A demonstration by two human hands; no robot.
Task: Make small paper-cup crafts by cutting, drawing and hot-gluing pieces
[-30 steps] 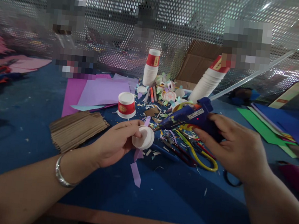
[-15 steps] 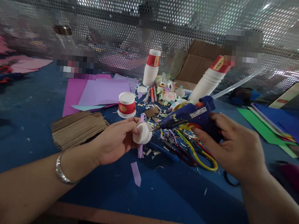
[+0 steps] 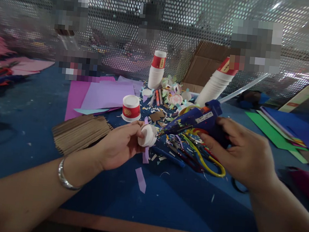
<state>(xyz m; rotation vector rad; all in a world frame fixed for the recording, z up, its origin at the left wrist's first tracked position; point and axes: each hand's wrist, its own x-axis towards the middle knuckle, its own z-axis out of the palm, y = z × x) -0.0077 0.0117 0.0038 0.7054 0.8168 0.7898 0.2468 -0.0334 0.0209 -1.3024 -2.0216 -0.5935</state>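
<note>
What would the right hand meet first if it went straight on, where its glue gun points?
The glue gun in the right hand would likely meet the round white piece in the left hand first; depth is unclear.

Corrugated cardboard [image 3: 80, 134] lies left of the glue gun [image 3: 192, 121]; paper sheets [image 3: 107, 95], behind the cardboard; stacked paper cups [image 3: 216, 85], behind the glue gun.
</note>
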